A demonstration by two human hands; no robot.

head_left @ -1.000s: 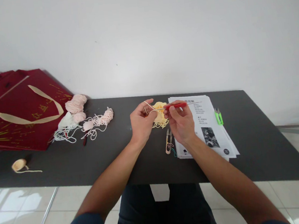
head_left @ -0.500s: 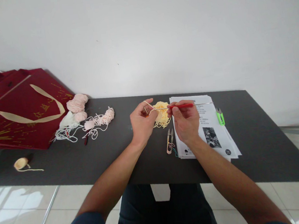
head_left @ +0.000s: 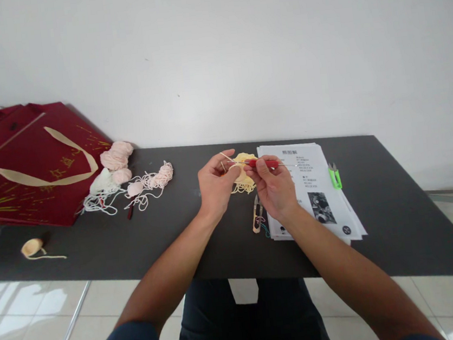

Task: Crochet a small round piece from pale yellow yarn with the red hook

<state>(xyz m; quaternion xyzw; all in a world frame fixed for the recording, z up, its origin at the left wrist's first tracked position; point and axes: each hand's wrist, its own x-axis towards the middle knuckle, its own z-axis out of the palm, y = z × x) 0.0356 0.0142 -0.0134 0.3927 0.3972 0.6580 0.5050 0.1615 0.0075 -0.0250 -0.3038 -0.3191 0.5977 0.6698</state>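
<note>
My left hand (head_left: 215, 185) is closed, pinching a strand of pale yellow yarn with a small crocheted bit near its fingertips. My right hand (head_left: 272, 185) is closed on a red-handled crochet hook (head_left: 264, 162), its tip pointing left toward the left fingers. Behind both hands a loose heap of yellow yarn (head_left: 245, 183) lies on the dark table (head_left: 400, 226). Beige thread snips (head_left: 256, 214) lie just below my right hand.
A stack of printed sheets (head_left: 314, 187) lies under and right of my right hand, with green snips (head_left: 334, 175) at its right edge. Pink and white yarn (head_left: 125, 181) and red gift bags (head_left: 25, 165) sit far left. A small beige yarn coil (head_left: 32, 248) lies near the front left edge.
My right hand has slid left with the crochet hook, back toward the left fingers, after pulling out to the right half a second ago. The left hand has barely moved.
</note>
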